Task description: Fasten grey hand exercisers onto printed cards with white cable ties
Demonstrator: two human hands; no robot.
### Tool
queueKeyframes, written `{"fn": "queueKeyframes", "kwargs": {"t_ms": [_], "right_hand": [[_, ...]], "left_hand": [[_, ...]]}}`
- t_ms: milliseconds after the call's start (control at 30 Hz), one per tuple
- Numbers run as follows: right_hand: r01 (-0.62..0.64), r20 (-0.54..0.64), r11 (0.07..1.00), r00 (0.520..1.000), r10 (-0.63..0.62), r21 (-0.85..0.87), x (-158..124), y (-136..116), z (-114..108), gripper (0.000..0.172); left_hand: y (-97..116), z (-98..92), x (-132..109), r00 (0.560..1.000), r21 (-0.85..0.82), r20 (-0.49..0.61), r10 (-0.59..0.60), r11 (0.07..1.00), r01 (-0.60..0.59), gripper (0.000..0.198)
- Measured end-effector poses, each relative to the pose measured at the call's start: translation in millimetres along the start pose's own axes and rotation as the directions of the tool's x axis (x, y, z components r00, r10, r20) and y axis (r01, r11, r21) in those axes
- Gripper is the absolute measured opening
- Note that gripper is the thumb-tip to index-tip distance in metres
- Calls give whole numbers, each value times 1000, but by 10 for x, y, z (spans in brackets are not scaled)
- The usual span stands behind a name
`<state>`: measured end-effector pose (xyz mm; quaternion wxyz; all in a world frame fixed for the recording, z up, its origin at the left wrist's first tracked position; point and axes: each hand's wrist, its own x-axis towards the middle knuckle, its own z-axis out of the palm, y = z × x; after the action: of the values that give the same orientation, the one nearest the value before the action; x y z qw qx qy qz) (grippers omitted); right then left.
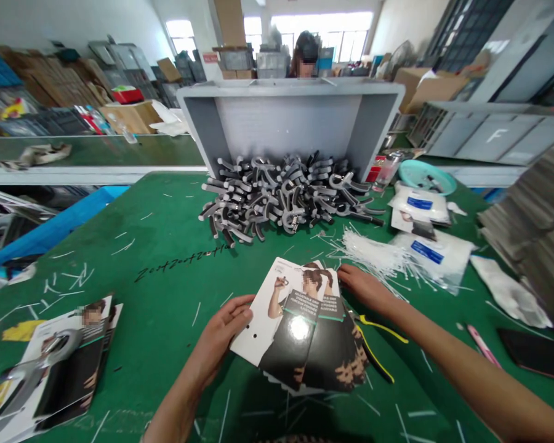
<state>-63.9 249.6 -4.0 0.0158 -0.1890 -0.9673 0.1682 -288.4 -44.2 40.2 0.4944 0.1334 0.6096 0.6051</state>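
Note:
A fanned stack of printed packaging cards [332,351] lies on the green table in front of me, lettered for an adjustable grip strengthener. My left hand [224,332] pinches the left edge of the top card [270,320], thumb above and the other fingers mostly hidden beneath. At the stack's upper right edge, my right hand [357,286] has its fingers closed on the cards, the fingertips partly hidden. Yellow-handled pliers [381,351] poke out from under the stack's right side. Beyond the cards, many grey-and-black hand grippers [286,191] are heaped before a tipped grey crate [286,123].
White cable ties [373,252] lie in a bunch, with others scattered about. Plastic bags [436,258], a teal plate [427,177] and a dark phone [538,354] are at right. Carded hand grippers [64,357] lie at left. A person [305,55] is behind the crate.

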Motion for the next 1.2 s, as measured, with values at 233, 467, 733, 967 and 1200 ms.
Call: {"fn": "queueKeyframes", "kwargs": {"t_ms": [233,467,733,967,1200], "right_hand": [[-29,120,995,992,41,-97,34,165,-85,9],[-400,56,897,907,416,-185,-111,265,-233,29],[-506,71,836,845,530,-213,130,51,40,30],[-432,169,896,880,444,-108,201,120,-37,31],[-529,188,821,847,497,212,-11,279,-147,21]], "left_hand": [[-263,-95,-367,995,-86,-55,-78,994,74,44],[-201,-10,-297,998,-79,-58,-36,996,31,47],[-215,165,-219,998,-156,-53,-39,987,30,55],[-284,58,-263,998,-197,-65,-3,980,-10,44],[-229,-97,-204,992,-158,-117,42,986,-60,38]]}}
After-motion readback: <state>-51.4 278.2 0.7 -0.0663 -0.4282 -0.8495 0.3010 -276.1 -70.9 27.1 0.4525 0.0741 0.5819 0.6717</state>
